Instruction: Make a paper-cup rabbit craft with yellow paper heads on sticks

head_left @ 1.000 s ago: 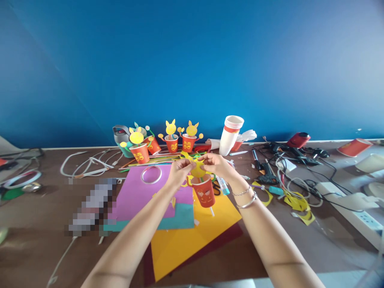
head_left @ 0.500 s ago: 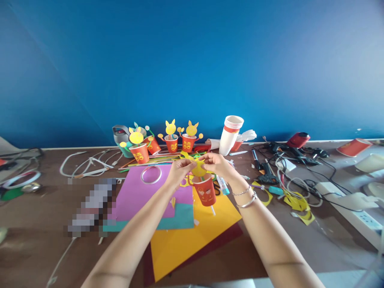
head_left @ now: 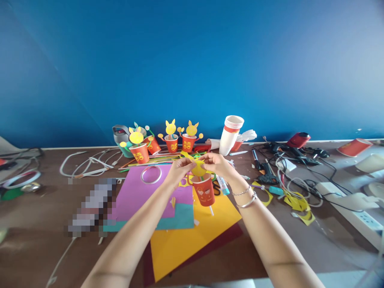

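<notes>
A yellow paper cutout (head_left: 198, 169) is pinched between my left hand (head_left: 181, 169) and my right hand (head_left: 218, 165), one at each side. Directly below it hangs a red paper cup (head_left: 204, 193), slightly tilted, with a white straw (head_left: 211, 210) sticking out of its bottom. Green strips show at the cup's rim on the right. The fingers of both hands are closed on the cutout's upper edges and hide part of it. Under the cup lie a yellow-orange paper sheet (head_left: 198, 248), a purple sheet (head_left: 135, 200) and a teal sheet (head_left: 180, 218).
Behind stand several red cups with yellow animal-head cutouts (head_left: 171, 128). A leaning stack of white cups (head_left: 229, 138) is at the back. To the right lie a glue gun (head_left: 267, 174), yellow paper scraps (head_left: 297, 202), cables and a power strip (head_left: 360, 220). A tape roll (head_left: 160, 176) rests on the purple sheet.
Both hands keep their pinch on the cutout in nearly the same place. The cup below has swung very slightly to the left, its straw with it.
</notes>
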The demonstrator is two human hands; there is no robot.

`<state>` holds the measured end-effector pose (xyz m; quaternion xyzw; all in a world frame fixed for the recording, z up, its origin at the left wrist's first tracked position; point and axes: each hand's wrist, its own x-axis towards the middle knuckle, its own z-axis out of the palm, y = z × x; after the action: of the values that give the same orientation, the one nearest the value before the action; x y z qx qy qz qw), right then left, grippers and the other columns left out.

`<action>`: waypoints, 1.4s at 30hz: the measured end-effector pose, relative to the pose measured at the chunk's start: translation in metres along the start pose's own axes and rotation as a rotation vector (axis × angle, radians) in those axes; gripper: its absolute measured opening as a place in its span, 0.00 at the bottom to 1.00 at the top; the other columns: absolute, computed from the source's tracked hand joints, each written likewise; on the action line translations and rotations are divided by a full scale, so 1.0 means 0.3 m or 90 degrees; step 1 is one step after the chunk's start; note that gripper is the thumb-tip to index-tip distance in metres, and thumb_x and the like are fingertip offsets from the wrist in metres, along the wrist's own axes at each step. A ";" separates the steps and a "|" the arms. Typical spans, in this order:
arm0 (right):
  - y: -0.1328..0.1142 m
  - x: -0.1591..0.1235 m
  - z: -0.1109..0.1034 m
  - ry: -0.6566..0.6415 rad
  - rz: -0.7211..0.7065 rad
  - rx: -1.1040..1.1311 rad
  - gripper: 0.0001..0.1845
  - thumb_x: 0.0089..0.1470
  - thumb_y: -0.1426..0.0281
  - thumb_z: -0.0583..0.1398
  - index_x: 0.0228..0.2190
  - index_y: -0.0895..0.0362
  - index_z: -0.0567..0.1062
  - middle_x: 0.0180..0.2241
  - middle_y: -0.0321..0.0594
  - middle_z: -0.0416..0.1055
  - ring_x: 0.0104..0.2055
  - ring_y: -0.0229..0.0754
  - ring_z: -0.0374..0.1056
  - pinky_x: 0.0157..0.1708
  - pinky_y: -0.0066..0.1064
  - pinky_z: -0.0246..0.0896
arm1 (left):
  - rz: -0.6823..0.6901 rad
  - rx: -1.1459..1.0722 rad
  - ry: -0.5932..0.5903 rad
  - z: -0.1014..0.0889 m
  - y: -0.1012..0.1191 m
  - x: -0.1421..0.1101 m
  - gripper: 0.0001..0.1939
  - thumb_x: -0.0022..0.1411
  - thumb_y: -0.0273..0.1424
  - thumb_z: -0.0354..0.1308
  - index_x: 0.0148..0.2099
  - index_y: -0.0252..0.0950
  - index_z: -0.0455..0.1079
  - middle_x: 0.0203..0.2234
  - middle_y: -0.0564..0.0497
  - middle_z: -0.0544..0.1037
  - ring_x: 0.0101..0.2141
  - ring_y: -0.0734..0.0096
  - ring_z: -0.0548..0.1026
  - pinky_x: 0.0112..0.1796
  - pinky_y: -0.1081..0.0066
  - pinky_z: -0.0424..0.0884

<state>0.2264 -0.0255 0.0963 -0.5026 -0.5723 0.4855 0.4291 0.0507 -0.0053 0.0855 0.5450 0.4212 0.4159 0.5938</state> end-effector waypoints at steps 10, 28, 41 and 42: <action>0.000 -0.002 0.000 -0.015 0.003 0.002 0.14 0.44 0.76 0.63 0.38 0.59 0.76 0.28 0.37 0.74 0.30 0.37 0.70 0.29 0.25 0.65 | 0.043 -0.038 0.044 0.012 -0.022 0.003 0.16 0.42 0.39 0.68 0.23 0.32 0.68 0.14 0.57 0.67 0.16 0.83 0.60 0.19 0.78 0.52; -0.004 -0.003 0.001 -0.006 0.010 0.003 0.14 0.45 0.77 0.63 0.37 0.59 0.76 0.25 0.35 0.74 0.27 0.35 0.69 0.27 0.25 0.65 | 0.008 0.017 -0.011 -0.011 -0.001 0.002 0.18 0.40 0.42 0.70 0.25 0.32 0.72 0.16 0.57 0.68 0.17 0.84 0.59 0.18 0.78 0.52; 0.081 0.054 0.036 0.101 0.073 0.022 0.10 0.41 0.76 0.64 0.32 0.60 0.76 0.21 0.33 0.71 0.26 0.37 0.68 0.26 0.25 0.63 | 0.079 0.341 0.082 -0.149 -0.016 0.065 0.08 0.48 0.29 0.53 0.26 0.36 0.75 0.25 0.50 0.78 0.29 0.67 0.74 0.30 0.74 0.65; 0.091 0.057 0.039 0.096 0.070 0.014 0.10 0.41 0.76 0.64 0.31 0.60 0.76 0.21 0.33 0.70 0.25 0.36 0.67 0.26 0.25 0.62 | 0.079 0.403 0.047 -0.166 -0.015 0.065 0.09 0.47 0.28 0.54 0.27 0.37 0.76 0.25 0.50 0.79 0.29 0.67 0.74 0.30 0.73 0.65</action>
<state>0.2172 -0.0094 0.0676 -0.5635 -0.5044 0.4756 0.4493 0.0092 0.0280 0.0775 0.7117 0.5166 0.3196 0.3527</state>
